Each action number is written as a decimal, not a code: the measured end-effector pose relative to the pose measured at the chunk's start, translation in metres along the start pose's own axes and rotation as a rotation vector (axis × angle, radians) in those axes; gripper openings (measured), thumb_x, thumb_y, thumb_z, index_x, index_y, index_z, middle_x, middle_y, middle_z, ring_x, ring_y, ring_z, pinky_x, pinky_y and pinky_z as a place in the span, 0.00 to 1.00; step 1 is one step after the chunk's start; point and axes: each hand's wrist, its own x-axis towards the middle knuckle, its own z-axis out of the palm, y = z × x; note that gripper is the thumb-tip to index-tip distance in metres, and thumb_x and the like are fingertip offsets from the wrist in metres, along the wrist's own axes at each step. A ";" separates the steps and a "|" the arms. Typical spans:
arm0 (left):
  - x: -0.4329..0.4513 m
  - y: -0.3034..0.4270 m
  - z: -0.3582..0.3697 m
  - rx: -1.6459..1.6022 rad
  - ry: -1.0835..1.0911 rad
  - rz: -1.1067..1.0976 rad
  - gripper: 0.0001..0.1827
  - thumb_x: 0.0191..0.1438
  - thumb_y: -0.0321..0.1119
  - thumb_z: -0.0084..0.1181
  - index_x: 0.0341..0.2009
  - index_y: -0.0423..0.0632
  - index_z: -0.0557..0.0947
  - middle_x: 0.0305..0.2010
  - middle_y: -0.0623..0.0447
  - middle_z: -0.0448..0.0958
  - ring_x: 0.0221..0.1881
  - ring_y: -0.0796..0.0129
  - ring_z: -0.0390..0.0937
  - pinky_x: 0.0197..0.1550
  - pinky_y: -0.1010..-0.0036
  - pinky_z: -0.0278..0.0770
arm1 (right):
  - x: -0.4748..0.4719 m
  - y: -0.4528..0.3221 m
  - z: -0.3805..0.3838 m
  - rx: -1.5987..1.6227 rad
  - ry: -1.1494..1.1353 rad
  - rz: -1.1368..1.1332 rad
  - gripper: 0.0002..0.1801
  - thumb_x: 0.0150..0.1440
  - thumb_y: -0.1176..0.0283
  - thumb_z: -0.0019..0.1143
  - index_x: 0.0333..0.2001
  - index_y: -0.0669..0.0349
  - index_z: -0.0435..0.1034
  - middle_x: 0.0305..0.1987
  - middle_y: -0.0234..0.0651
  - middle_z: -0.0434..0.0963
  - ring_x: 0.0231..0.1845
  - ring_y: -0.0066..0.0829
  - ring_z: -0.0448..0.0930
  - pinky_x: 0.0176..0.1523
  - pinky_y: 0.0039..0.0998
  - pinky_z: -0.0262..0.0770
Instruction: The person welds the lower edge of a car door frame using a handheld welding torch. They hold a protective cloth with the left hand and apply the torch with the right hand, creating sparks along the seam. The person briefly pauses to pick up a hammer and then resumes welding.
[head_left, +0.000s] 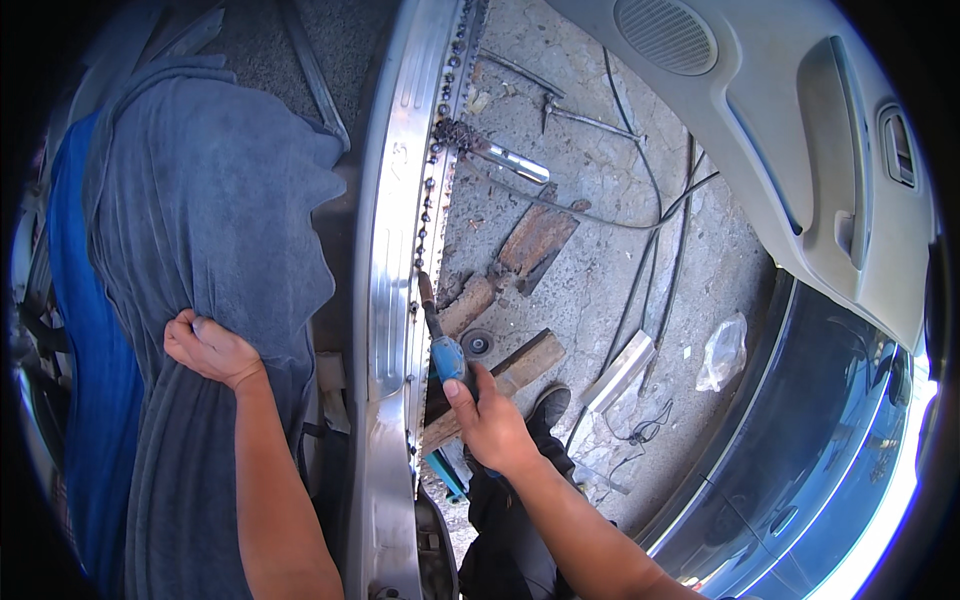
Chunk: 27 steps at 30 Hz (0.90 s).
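My right hand (491, 424) grips the blue handle of a MIG welding torch (448, 358). Its brownish nozzle points up along the edge of a car's bare-metal door sill (394, 289), close to the seam. Dark weld spots (429, 184) run in a row along that seam. At left, my left hand (210, 346) is closed on a fold of a grey cloth (217, 187) draped over the car's interior beside the sill. What lies under the cloth is hidden. Locking pliers (514, 161) are clamped to the upper part of the sill flange, jutting out to the right.
On the concrete floor lie a hammer (589, 120), rusty metal pieces (540, 232), a wooden block (532, 360), a metal channel (619, 371), black cables (652, 262) and a plastic bag (722, 352). The open car door (810, 420) curves around the right side. Blue fabric (90, 360) hangs at far left.
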 end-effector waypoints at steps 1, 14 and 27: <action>0.000 0.000 0.000 0.001 -0.006 -0.006 0.20 0.54 0.41 0.41 0.41 0.39 0.76 0.48 0.43 0.65 0.49 0.52 0.65 0.56 0.62 0.60 | 0.001 -0.001 -0.001 0.013 -0.008 -0.002 0.41 0.65 0.45 0.40 0.63 0.76 0.53 0.36 0.70 0.76 0.44 0.65 0.77 0.50 0.50 0.72; 0.000 0.002 0.000 -0.012 -0.006 -0.025 0.18 0.54 0.39 0.42 0.41 0.38 0.76 0.48 0.44 0.65 0.50 0.53 0.65 0.56 0.64 0.60 | 0.012 -0.007 0.001 -0.053 -0.032 0.023 0.40 0.66 0.45 0.38 0.62 0.76 0.54 0.43 0.70 0.75 0.50 0.64 0.75 0.53 0.47 0.71; 0.001 -0.001 0.000 0.025 0.001 0.032 0.19 0.54 0.40 0.41 0.41 0.38 0.76 0.47 0.43 0.65 0.49 0.51 0.65 0.56 0.62 0.61 | 0.013 -0.005 0.000 -0.038 -0.030 -0.018 0.39 0.66 0.47 0.38 0.62 0.76 0.54 0.42 0.70 0.75 0.49 0.65 0.75 0.52 0.48 0.71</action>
